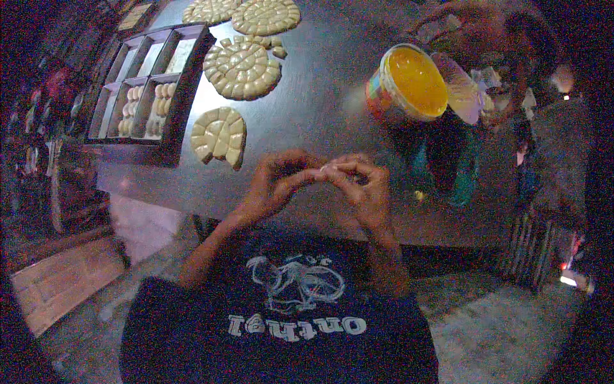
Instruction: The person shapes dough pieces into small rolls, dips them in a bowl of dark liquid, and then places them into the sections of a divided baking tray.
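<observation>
Just above the table's near edge, my left hand [288, 174] and my right hand [361, 182] meet at the fingertips. Both are closed in a pinch around something small and pale, mostly hidden, too small to name. Left of my left hand lies a partly used round of pale dough [219, 136], cut into wedges, with a gap at its near side. Beyond it sits a larger cut dough round [243, 69], a few loose pieces at its edge. Past my right hand stands a tilted-looking bucket [416, 83] filled with something orange-yellow.
A dark compartment tray [167, 121] at the left holds rows of small pale pieces in some sections. Two more dough rounds lie farther back, one being this cut round [265, 16]. Across the metal table [320, 83], another person [492, 38] is dimly visible at the far right.
</observation>
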The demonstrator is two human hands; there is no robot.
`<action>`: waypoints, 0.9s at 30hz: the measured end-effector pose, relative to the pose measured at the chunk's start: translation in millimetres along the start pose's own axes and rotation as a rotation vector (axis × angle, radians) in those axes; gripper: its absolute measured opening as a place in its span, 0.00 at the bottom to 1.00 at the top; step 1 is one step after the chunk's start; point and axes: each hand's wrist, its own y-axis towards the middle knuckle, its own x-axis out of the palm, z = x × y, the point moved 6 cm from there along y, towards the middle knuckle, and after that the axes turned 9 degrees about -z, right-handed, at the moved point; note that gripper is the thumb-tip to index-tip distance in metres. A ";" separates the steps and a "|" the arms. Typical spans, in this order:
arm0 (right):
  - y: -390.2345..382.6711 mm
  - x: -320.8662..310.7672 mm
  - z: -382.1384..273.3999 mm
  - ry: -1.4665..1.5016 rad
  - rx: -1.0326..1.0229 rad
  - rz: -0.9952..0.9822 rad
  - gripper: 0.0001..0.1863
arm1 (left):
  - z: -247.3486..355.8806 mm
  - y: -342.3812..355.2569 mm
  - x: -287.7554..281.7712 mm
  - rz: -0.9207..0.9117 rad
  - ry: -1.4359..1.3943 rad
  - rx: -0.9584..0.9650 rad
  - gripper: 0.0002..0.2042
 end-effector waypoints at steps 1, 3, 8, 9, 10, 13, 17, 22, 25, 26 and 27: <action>0.6 -0.1 -2.2 -0.008 0.021 0.011 0.07 | -1.0 1.1 -1.3 0.025 -0.010 -0.062 0.09; 5.3 -0.5 -4.1 -0.079 0.024 0.025 0.08 | 3.1 4.1 -4.1 0.071 -0.033 -0.179 0.08; 16.4 5.2 4.7 0.015 -0.066 -0.012 0.08 | 0.6 6.5 -10.5 0.086 0.052 -0.059 0.12; 17.9 7.7 9.0 0.040 0.014 -0.030 0.08 | 2.0 6.8 -11.7 0.097 0.005 0.014 0.14; 19.0 10.4 12.4 0.064 0.094 -0.048 0.08 | -0.8 6.3 -12.3 0.096 -0.046 -0.039 0.17; 18.7 17.0 20.4 0.189 0.146 -0.028 0.13 | -6.6 2.4 -10.5 0.060 -0.195 -0.135 0.25; 19.3 32.8 40.8 0.113 0.140 -0.146 0.20 | -21.9 -6.5 -10.4 -0.043 -0.296 -0.093 0.33; 13.6 52.6 51.6 -0.025 0.056 -0.183 0.18 | -60.4 -13.5 -22.1 0.037 -0.552 -0.045 0.40; 15.3 63.5 64.0 -0.430 -0.114 -0.106 0.17 | -73.6 -22.2 -57.5 0.163 -0.472 0.051 0.36; 14.2 70.8 75.0 -0.583 -0.199 -0.054 0.17 | -79.4 -30.9 -72.3 0.223 -0.469 0.004 0.33; 13.4 76.7 94.6 -0.591 -0.220 -0.015 0.17 | -81.9 -37.2 -85.6 0.275 -0.471 -0.044 0.31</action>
